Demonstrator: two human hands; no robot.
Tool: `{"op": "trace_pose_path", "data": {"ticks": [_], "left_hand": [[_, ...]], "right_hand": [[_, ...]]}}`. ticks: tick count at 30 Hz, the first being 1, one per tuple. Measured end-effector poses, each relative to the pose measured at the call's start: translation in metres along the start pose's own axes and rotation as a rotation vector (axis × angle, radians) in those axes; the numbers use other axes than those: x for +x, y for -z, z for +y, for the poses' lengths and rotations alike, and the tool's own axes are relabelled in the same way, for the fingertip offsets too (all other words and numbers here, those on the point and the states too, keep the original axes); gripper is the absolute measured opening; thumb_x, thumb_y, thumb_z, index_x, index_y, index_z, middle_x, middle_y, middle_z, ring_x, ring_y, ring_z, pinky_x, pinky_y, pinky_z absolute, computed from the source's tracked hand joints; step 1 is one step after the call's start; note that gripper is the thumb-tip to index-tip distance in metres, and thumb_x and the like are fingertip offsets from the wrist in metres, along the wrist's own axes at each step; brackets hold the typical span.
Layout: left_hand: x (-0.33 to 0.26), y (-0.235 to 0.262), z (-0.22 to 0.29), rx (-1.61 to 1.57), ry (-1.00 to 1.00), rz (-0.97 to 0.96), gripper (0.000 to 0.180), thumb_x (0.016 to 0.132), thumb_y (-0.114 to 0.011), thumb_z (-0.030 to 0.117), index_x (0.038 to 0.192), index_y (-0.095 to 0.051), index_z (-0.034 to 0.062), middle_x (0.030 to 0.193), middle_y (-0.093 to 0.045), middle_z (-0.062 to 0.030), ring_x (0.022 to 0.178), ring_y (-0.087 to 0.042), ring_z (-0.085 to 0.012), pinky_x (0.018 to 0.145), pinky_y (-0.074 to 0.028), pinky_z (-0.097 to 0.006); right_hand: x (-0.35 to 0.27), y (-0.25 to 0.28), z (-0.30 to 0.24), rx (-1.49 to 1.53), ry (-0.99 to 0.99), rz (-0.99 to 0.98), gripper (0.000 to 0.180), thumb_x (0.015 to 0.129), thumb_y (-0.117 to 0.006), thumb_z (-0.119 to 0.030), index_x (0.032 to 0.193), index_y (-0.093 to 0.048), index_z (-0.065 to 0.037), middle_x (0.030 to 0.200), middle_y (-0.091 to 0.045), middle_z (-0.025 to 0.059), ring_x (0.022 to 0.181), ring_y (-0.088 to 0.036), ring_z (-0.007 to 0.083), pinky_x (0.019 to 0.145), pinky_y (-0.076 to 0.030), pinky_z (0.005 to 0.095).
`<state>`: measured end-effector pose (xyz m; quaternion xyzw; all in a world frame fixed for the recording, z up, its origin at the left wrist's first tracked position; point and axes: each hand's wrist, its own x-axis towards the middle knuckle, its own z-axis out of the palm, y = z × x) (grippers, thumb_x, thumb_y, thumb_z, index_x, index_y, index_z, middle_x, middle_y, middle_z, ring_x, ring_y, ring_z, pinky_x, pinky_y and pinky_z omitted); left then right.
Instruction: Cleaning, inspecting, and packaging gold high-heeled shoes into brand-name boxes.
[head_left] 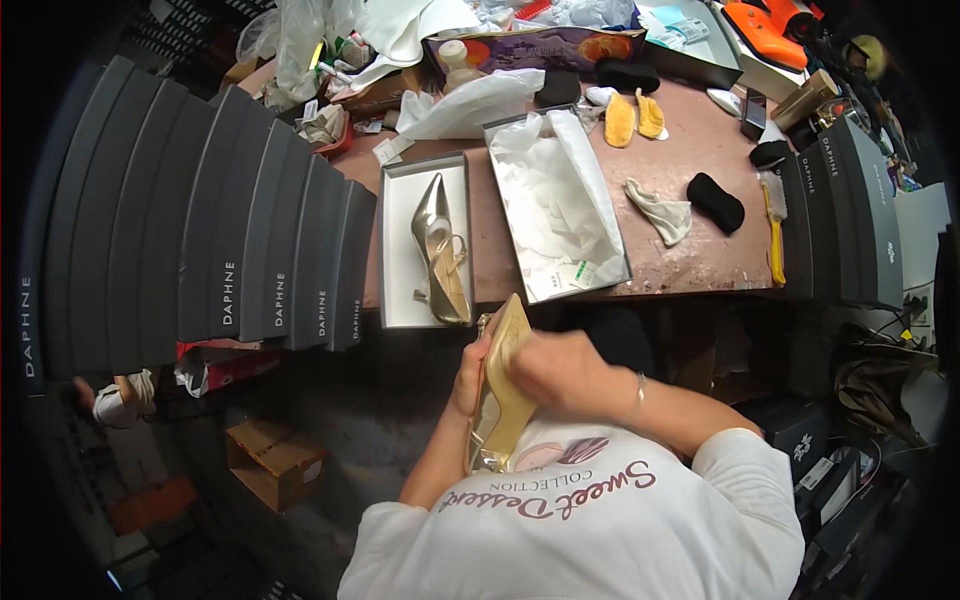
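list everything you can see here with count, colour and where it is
gold shoe in hands: 1, gold, held close to the body below the table edge
gold shoe in box: 1, gold, lying in the open box lid
open box lid: 1, grey with pale inside, table's front left
open box with tissue paper: 1, grey with white paper, table centre
stacked shoe boxes: a long row, dark grey, left of the table
upright boxes: several, dark grey, table's right end
black pads: several, black, right half of table
yellow insoles: 2, yellow, far centre
brush: 1, yellow handle, right edge
cardboard box: 1, brown, floor lower left
table: 1, brown
left hand: 1, on the held shoe
right hand: 1, on the held shoe
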<state>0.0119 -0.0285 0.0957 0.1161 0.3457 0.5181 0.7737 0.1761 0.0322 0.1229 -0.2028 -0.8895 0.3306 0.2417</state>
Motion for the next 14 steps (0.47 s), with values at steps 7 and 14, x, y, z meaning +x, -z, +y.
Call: {"op": "trace_pose_path", "data": {"ticks": [7, 14], "left_hand": [[-0.004, -0.004, -0.006, 0.025, -0.008, 0.124, 0.057, 0.097, -0.032, 0.042, 0.146, -0.029, 0.0121, 0.122, -0.055, -0.0151, 0.102, -0.06, -0.0206, 0.091, -0.048, -0.032], [-0.005, 0.012, -0.003, 0.318, -0.062, 0.101, 0.076, 0.092, -0.039, 0.058, 0.15, -0.018, 0.0141, 0.136, -0.047, -0.0134, 0.124, -0.045, -0.0327, 0.109, -0.032, -0.046]], "right_hand": [[0.027, 0.0, 0.018, -0.088, -0.019, 0.199, 0.014, 0.076, -0.063, -0.012, 0.084, -0.053, -0.007, 0.075, -0.06, 0.0086, 0.062, -0.063, 0.0271, 0.047, -0.05, 0.0376], [0.038, 0.003, 0.028, -0.134, -0.135, 0.132, 0.025, 0.079, -0.067, -0.021, 0.096, -0.051, -0.01, 0.083, -0.059, 0.0083, 0.072, -0.065, 0.0256, 0.055, -0.051, 0.0396]]}}
